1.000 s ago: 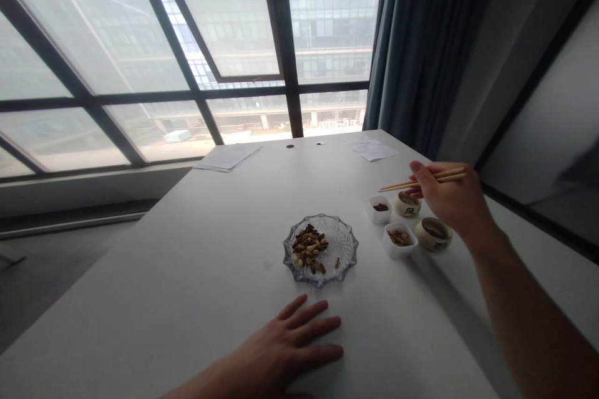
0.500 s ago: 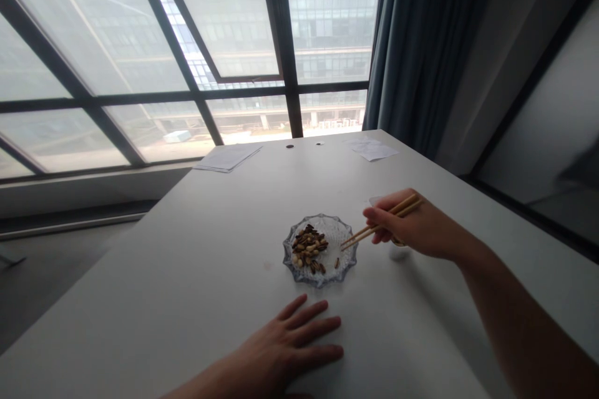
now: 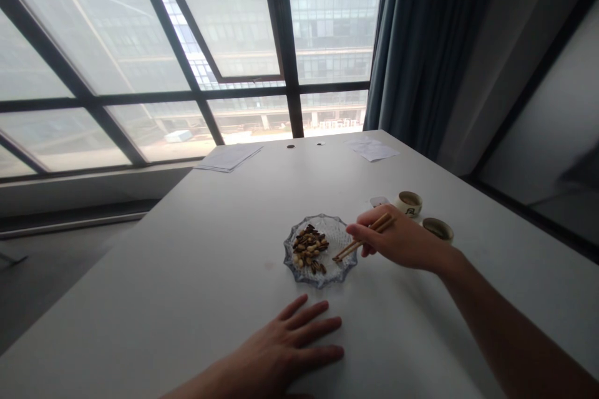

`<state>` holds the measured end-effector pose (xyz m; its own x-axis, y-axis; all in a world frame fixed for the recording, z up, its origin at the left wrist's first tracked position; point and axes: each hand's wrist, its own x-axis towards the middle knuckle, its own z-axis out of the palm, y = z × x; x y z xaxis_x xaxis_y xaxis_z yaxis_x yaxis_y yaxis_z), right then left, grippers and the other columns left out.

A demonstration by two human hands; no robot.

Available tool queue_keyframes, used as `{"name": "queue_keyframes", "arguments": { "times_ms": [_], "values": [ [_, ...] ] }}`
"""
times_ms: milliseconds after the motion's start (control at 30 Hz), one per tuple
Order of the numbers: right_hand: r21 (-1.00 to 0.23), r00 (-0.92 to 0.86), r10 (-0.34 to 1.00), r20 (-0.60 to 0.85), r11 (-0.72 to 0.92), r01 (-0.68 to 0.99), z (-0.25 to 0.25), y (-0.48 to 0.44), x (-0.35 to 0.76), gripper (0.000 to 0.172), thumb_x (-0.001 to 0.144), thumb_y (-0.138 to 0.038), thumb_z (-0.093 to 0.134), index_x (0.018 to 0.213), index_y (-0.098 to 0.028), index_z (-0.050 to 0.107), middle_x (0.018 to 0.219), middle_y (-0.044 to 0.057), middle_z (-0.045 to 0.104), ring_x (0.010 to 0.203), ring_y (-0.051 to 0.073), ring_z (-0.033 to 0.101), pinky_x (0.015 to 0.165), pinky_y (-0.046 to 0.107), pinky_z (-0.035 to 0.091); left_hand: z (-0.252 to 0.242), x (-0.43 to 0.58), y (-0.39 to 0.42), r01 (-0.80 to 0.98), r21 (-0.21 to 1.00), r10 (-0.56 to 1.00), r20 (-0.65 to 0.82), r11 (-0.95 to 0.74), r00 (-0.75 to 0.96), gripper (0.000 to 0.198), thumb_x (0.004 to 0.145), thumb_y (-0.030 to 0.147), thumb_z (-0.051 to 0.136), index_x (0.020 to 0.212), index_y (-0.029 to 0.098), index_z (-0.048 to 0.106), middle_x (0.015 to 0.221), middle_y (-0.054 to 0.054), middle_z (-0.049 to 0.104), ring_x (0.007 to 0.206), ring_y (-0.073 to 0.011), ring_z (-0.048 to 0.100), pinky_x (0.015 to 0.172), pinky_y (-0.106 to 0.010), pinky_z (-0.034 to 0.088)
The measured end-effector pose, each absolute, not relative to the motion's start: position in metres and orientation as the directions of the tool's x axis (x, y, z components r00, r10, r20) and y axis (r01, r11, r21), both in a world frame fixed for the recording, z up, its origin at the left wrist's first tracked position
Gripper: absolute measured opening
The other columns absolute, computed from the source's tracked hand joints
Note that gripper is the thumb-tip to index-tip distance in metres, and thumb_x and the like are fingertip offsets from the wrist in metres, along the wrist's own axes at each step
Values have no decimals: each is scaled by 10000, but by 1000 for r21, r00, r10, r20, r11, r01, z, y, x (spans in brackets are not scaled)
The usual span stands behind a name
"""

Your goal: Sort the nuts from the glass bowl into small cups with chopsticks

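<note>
From the head camera, the right hand [image 3: 397, 240] held wooden chopsticks [image 3: 372, 232], tips inside the right edge of the glass plate [image 3: 288, 269]; their grip on anything was unclear. Nuts [image 3: 309, 247] lay toward the plate's left edge. The left hand [image 3: 285, 346], fingers spread wide, lay on the desk [image 3: 196, 262] off the plate's near edge.

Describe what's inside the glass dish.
Brown and pale nut-like pieces heaped left, and chopsticks reaching in at right. Hidden: the heap's bottom, and the part of the dish behind the right hand.
</note>
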<state>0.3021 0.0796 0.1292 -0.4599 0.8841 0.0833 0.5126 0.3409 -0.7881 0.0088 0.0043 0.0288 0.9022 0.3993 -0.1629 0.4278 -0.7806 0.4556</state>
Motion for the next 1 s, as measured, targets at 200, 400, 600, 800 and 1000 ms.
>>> {"name": "queue_keyframes", "arguments": {
  "times_ms": [200,400,600,800,1000],
  "values": [
    [-742,-395,897,202,403,536,121,82,296,599,1032,-641,496,654,-191,615,525,-5,600,502,146,577,541,252,417,28,8,4,433,469,411,-155,-770,898,710,962,410,740,1606,386,444,1728,4,305,1599,-368,221,1289,-600,43],
    [-786,-261,917,302,394,476,125,84,304,602,998,-683,534,704,-184,696,516,8,627,473,148,587,525,256,456,30,10,6,454,459,396,-222,-763,891,725,956,392,749,1612,368,439,1738,6,267,1603,-377,203,1277,-623,43],
    [-755,154,827,541,397,521,139,91,328,600,982,-695,550,704,-190,714,520,39,655,440,173,604,485,293,474,28,9,5,435,461,401,-175,-773,899,750,945,361,759,1619,364,427,1737,0,275,1602,-371,202,1283,-602,27],
    [-555,251,634,732,340,759,136,104,348,470,1050,-468,538,680,-213,675,488,28,631,486,211,650,599,347,477,29,9,5,419,465,402,-141,-780,905,694,975,404,728,1608,358,447,1729,-12,303,1598,-370,224,1289,-594,33],
    [-495,170,686,708,309,812,134,107,353,470,1034,-480,577,660,-213,674,525,38,671,534,220,671,636,352,478,30,10,4,442,458,410,-174,-771,895,728,948,364,762,1605,364,450,1732,4,290,1600,-364,216,1287,-592,26]
  ]
}}
